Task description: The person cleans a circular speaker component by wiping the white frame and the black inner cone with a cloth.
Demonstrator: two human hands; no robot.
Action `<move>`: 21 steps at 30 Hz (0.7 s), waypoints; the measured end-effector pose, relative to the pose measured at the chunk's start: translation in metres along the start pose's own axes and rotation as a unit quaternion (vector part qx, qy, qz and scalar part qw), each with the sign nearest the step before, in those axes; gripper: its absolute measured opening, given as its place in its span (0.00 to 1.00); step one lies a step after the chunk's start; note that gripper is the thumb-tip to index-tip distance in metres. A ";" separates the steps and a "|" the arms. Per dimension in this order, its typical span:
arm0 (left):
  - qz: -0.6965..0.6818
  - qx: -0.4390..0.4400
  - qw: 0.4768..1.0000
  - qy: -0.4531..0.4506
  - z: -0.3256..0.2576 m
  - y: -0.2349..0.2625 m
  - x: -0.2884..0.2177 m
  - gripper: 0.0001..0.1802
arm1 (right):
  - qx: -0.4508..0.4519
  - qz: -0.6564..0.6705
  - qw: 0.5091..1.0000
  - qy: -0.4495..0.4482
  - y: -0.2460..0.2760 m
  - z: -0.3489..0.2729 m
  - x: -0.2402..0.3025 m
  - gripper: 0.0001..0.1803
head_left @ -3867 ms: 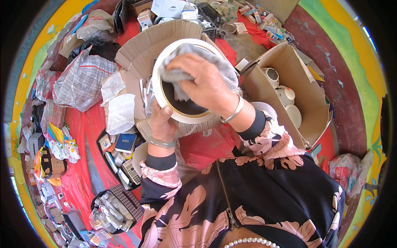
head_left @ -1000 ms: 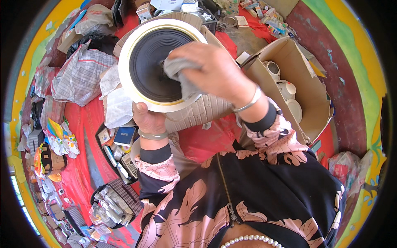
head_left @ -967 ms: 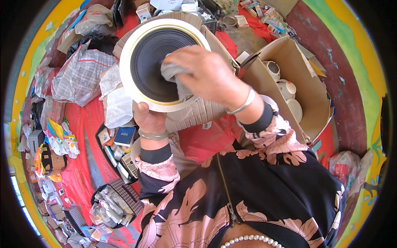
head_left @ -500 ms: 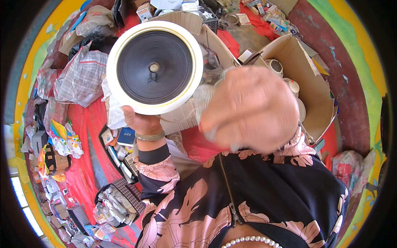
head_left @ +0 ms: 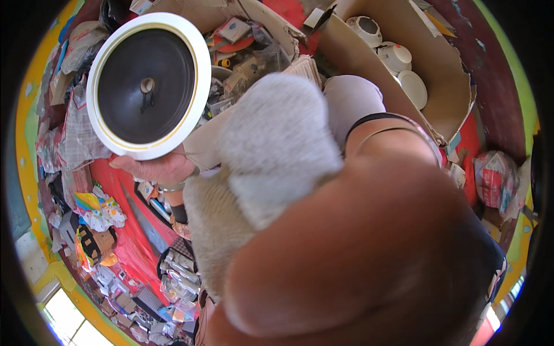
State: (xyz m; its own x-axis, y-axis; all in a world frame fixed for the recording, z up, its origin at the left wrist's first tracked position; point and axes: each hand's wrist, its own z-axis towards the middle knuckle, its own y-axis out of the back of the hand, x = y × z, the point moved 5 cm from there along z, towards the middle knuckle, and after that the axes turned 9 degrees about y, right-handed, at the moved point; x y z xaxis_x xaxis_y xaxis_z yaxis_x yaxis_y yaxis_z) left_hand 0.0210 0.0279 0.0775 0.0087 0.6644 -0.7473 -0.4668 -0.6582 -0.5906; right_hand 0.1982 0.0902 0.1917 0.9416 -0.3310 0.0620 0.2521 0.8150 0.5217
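A round ceiling speaker (head_left: 121, 86) with a black cone and white rim is up at the left, its face toward me. My left hand (head_left: 158, 167) grips it by the lower edge of the rim, palm beneath. Large and blurred close to the camera, my right hand (head_left: 352, 248) is closed on a fuzzy grey cloth (head_left: 277, 127). The cloth hangs in a fold to the right of the speaker, apart from it. My right hand's fingertips are partly hidden by its own bulk and the cloth.
At the upper right an open cardboard box (head_left: 441, 75) holds several white round items (head_left: 397, 56). Another open carton (head_left: 271, 20) with small boxes stands ahead. Red sheeting (head_left: 130, 213) covers the floor at left, beside a black case of packets (head_left: 179, 268) and plastic bags (head_left: 496, 179).
My right hand has come up much nearer the camera with the cloth, which shows more fully. The speaker in my left hand has shifted left and up in the picture. The view has turned.
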 end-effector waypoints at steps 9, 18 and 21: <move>-0.011 0.002 0.999 0.032 0.018 0.014 0.017 0.46 | 0.077 0.058 0.995 -0.020 0.018 -0.030 0.024 0.08; -0.041 -0.065 0.996 0.051 0.018 0.041 0.012 0.49 | 0.135 0.019 0.990 -0.022 0.008 -0.025 0.004 0.09; -0.064 -0.078 0.994 0.043 0.021 0.045 0.013 0.49 | 0.171 -0.013 0.985 -0.030 0.006 -0.026 -0.009 0.10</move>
State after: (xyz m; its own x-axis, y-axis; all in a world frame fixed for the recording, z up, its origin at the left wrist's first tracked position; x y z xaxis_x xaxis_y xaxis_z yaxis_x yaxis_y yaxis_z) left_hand -0.0186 0.0146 0.0481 0.1367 0.7177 -0.6828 -0.3140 -0.6223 -0.7170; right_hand 0.1971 0.1098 0.1722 0.9187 -0.3846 0.0900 0.1753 0.6012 0.7796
